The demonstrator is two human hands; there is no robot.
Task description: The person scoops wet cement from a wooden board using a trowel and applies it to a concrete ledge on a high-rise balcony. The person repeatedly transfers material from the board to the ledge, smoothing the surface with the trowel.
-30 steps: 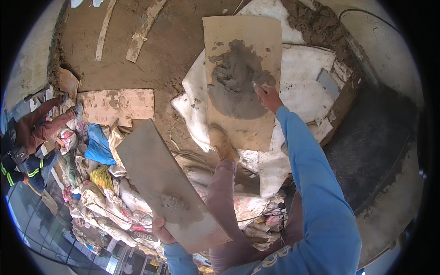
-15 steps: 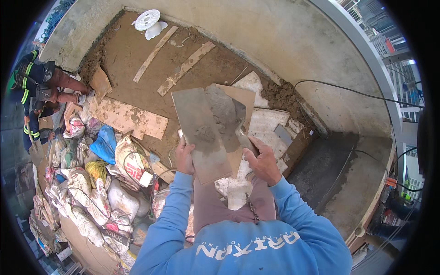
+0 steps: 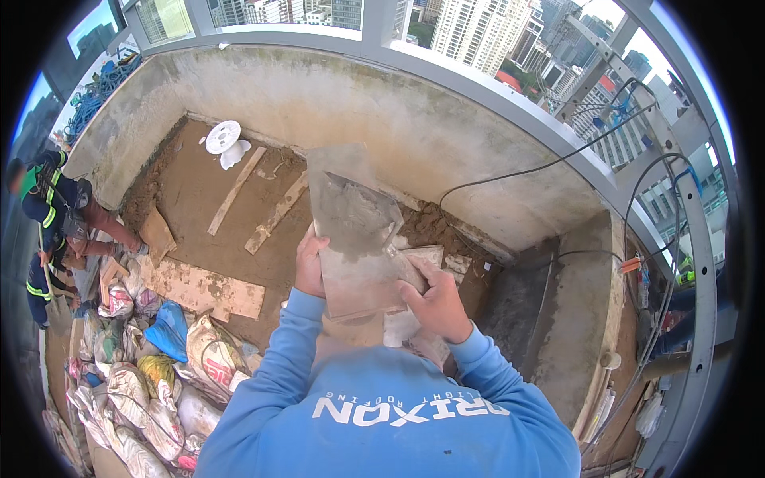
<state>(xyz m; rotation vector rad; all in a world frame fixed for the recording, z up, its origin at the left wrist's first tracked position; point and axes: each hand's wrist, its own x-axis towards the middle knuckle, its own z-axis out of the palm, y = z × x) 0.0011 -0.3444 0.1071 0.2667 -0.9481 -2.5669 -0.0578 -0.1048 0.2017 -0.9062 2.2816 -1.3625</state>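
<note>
My left hand [image 3: 311, 263] grips the left edge of a grey rectangular board [image 3: 349, 283], held up before my blue-sleeved torso. Wet grey mortar [image 3: 351, 207] lies on its upper part. My right hand [image 3: 437, 296] is closed around a trowel [image 3: 392, 248] at the board's right side; its blade is smeared with mortar and hard to tell apart from the board. Below and behind, white slabs [image 3: 458, 267] are partly hidden by the board and my hands.
A plywood sheet [image 3: 207, 287], two wooden strips [image 3: 235, 191] and a white spool [image 3: 223, 137] lie on muddy ground inside concrete walls [image 3: 494, 175]. Filled sacks [image 3: 127, 378] are piled at left, near two workers [image 3: 48, 207]. Cables and a metal post [image 3: 689, 263] stand at right.
My right hand has lifted the trowel from the mortar on the lower sheet; the board in my left hand has risen to centre. The view has tilted up, showing windows and buildings.
</note>
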